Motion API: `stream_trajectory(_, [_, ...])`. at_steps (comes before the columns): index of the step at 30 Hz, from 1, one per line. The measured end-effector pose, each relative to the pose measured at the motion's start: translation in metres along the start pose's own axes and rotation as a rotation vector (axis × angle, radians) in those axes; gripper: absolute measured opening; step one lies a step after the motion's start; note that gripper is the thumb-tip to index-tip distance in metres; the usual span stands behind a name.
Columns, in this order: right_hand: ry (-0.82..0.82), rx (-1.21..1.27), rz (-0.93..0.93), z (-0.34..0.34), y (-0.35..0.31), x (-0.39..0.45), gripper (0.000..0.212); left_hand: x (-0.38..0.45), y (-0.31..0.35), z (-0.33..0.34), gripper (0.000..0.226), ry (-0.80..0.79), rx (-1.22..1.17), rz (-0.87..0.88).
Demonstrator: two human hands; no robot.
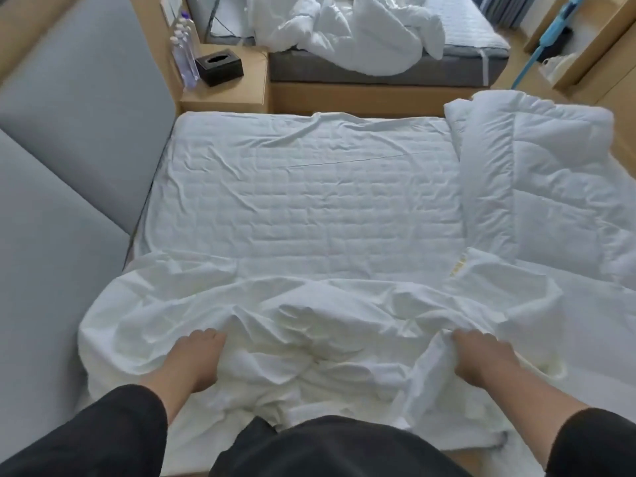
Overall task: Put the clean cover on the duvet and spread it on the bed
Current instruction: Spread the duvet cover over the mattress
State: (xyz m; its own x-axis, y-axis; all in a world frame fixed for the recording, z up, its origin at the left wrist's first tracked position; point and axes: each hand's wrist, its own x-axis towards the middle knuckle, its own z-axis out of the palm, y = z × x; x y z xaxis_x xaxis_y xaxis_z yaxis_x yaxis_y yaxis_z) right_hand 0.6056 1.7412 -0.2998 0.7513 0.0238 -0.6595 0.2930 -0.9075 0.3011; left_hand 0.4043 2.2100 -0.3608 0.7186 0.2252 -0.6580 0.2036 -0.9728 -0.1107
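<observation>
A crumpled white duvet cover lies bunched across the near side of the bed, right in front of me. My left hand grips a fold of it on the left, fingers curled into the cloth. My right hand grips another bunch on the right. The quilted white duvet lies folded in a heap on the right part of the bed, apart from both hands. Most of the mattress shows a wrinkled quilted white pad.
A grey padded headboard runs along the left. Beyond the bed stands a wooden nightstand with a black tissue box and water bottles. A second bed with rumpled white bedding lies further back.
</observation>
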Motion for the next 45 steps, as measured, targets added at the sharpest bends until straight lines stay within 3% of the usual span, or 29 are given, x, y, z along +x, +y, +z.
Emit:
stream_trajectory(4, [-0.104, -0.004, -0.329, 0.025, -0.069, 0.024, 0.061, 0.012, 0.02, 0.044, 0.058, -0.065, 0.005, 0.149])
stream_trajectory(7, [-0.148, -0.006, -0.506, 0.07, -0.122, 0.051, 0.07, 0.029, 0.044, 0.09, 0.081, -0.127, 0.048, 0.24])
stream_trajectory(10, [-0.167, -0.079, -0.57, 0.134, -0.167, 0.072, 0.12, 0.05, 0.068, 0.136, 0.119, -0.171, 0.094, 0.196])
stream_trajectory(12, [-0.199, -0.14, -0.546, 0.177, -0.187, 0.08, 0.14, 0.064, 0.08, 0.167, 0.123, -0.15, 0.105, 0.13])
stream_trajectory(14, [-0.142, -0.168, -0.518, 0.21, -0.198, 0.084, 0.13, 0.076, 0.086, 0.189, 0.101, -0.067, 0.069, 0.088])
stream_trajectory(18, [0.079, -0.095, -0.57, 0.232, -0.199, 0.089, 0.071, 0.098, 0.08, 0.191, 0.061, 0.041, -0.074, 0.044])
stream_trajectory(20, [0.051, -0.006, -0.499, 0.22, -0.189, 0.1, 0.05, 0.103, 0.064, 0.176, 0.045, 0.037, -0.144, -0.005])
stream_trajectory(24, [0.061, 0.063, -0.475, 0.167, -0.149, 0.105, 0.024, 0.085, 0.01, 0.134, 0.027, 0.054, -0.066, -0.043])
stream_trajectory(28, [0.085, 0.052, -0.525, 0.126, -0.109, 0.078, 0.022, 0.057, -0.012, 0.086, 0.017, 0.069, -0.115, -0.037])
stream_trajectory(32, [-0.152, 0.041, -0.513, 0.118, -0.088, 0.048, 0.03, 0.032, -0.002, 0.069, 0.013, -0.162, -0.157, -0.066])
stream_trajectory(37, [-0.515, -0.131, -0.494, 0.122, -0.097, 0.045, 0.041, -0.005, 0.016, 0.108, 0.021, -0.39, -0.228, -0.102])
stream_trajectory(39, [-0.448, -0.031, -0.464, 0.104, -0.113, 0.058, 0.038, -0.011, 0.018, 0.125, 0.028, -0.34, -0.282, -0.103])
stream_trajectory(42, [-0.184, 0.161, -0.477, 0.065, -0.139, 0.093, 0.035, 0.0, 0.002, 0.125, 0.04, -0.068, -0.344, -0.101])
stream_trajectory(45, [-0.009, 0.28, -0.448, 0.028, -0.161, 0.142, 0.054, 0.042, -0.035, 0.104, 0.064, 0.148, -0.296, -0.108])
